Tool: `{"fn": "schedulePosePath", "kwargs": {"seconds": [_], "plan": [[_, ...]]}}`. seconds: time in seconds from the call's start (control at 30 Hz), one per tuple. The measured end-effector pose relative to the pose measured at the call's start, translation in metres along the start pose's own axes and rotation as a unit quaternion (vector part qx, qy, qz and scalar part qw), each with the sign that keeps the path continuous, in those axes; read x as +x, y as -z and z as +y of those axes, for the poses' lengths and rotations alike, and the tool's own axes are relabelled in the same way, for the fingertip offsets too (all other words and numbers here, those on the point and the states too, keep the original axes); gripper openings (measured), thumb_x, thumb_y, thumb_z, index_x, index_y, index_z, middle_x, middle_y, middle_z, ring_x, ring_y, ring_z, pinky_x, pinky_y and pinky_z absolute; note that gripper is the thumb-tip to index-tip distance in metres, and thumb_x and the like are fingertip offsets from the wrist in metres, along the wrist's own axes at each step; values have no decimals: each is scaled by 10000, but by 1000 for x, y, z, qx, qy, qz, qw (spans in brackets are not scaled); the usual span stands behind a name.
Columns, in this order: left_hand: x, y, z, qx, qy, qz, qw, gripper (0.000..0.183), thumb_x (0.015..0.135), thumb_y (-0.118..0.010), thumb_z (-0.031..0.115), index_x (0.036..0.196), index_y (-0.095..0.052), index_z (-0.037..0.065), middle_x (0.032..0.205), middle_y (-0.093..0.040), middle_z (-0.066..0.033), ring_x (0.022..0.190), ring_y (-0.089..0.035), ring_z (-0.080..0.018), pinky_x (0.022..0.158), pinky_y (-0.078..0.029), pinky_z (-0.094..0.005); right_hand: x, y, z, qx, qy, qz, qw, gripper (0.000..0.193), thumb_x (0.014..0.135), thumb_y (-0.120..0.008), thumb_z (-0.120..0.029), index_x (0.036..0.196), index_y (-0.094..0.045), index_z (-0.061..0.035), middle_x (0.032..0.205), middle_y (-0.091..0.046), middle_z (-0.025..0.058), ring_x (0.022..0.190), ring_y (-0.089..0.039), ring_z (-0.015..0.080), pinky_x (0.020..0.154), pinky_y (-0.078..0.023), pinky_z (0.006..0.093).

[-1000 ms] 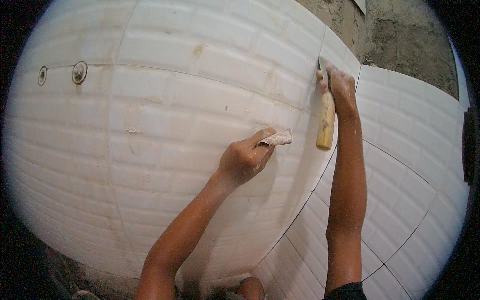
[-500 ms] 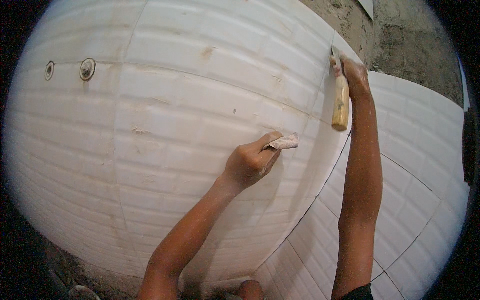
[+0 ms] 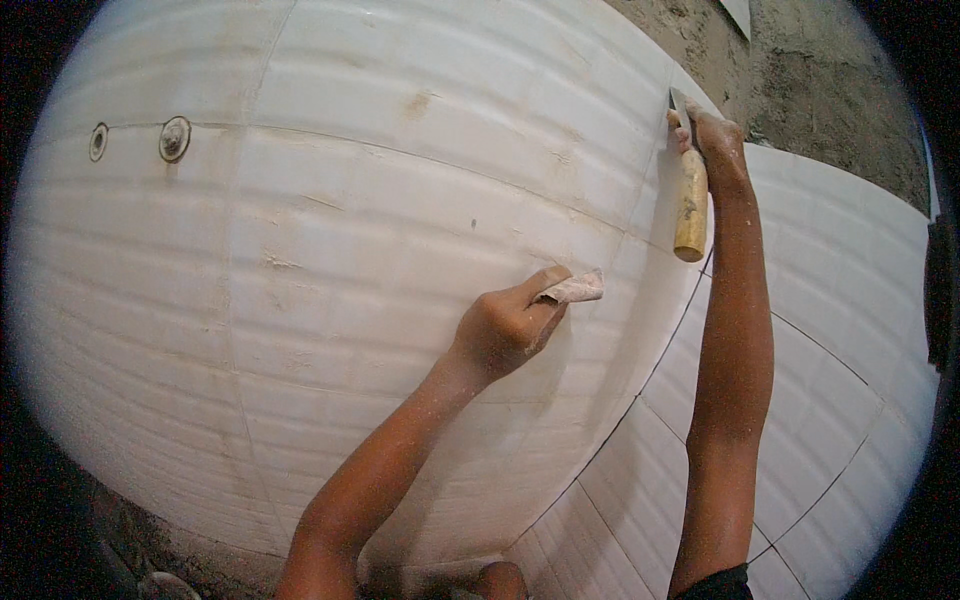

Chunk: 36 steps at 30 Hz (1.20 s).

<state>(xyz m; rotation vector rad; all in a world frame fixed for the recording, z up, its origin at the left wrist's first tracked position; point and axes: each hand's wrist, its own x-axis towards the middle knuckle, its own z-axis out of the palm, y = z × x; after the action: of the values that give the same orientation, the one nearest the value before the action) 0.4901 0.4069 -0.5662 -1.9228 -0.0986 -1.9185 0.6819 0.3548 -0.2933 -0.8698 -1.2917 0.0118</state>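
Observation:
My right hand (image 3: 712,140) is closed on a trowel (image 3: 690,212) with a pale wooden handle, which points downward. The trowel's metal blade lies against the white tiled wall (image 3: 400,220) near its top right corner, where two tiled walls meet. Lower and to the left, my left hand (image 3: 512,318) grips a crumpled, whitish piece (image 3: 576,287) smeared with paste; whether it is cloth or paper I cannot tell. That hand is in front of the wall tiles. Pale dust coats both hands and forearms.
Two round pipe outlets (image 3: 174,139) sit in the wall at the left. A second tiled wall (image 3: 800,260), with dark joint lines, runs off to the right. Rough grey cement (image 3: 830,100) shows above the tiles. Bare rubble-like ground (image 3: 150,540) lies at the lower left.
My right hand and the trowel have shifted slightly right in the picture. My left hand with the crumpled piece has barely moved, a little right as well.

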Motion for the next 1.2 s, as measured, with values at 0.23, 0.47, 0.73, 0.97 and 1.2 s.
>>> {"fn": "schedulePosePath", "kwargs": {"seconds": [0.23,0.47,0.73,0.97,1.2], "plan": [[2,2,0,3,-13,3,1000,131,869,-731,47,820,-619,0,1157,-700,-133,652,-693,-219,560,-584,-327,25,13,24,-68,85,-7,994,271,984,-606,-191,1012,-707,58,784,-705,102,550,-579,108,477,-475,275],[-2,6,-1,17,15,-19,1000,120,850,-756,69,911,-675,6,1213,-693,-149,832,-728,-286,671,-616,-360,3,0,5,-43,-8,22,999,269,986,-591,-190,978,-667,67,745,-685,102,538,-578,126,457,-477,296],[3,0,2,11,7,28,1000,94,874,-716,35,859,-633,-5,1164,-696,-120,702,-709,-261,581,-592,-363,7,9,31,16,-1,-62,998,338,1025,-585,-256,1105,-626,70,773,-675,106,577,-597,148,500,-507,298],[-3,-1,-1,18,47,-24,998,220,882,-736,89,1101,-725,66,1203,-703,-149,923,-744,-303,739,-630,-377,-105,-12,75,-116,-34,-16,993,500,1048,-514,-478,1150,-479,10,744,-598,89,475,-564,151,433,-468,315],[9,2,1,-5,21,15,1000,146,896,-707,35,1038,-685,6,1148,-707,-143,894,-741,-285,706,-632,-357,-125,-39,71,-132,81,70,985,477,1026,-591,-388,1273,-470,2,849,-658,187,551,-597,220,482,-474,381]]}}
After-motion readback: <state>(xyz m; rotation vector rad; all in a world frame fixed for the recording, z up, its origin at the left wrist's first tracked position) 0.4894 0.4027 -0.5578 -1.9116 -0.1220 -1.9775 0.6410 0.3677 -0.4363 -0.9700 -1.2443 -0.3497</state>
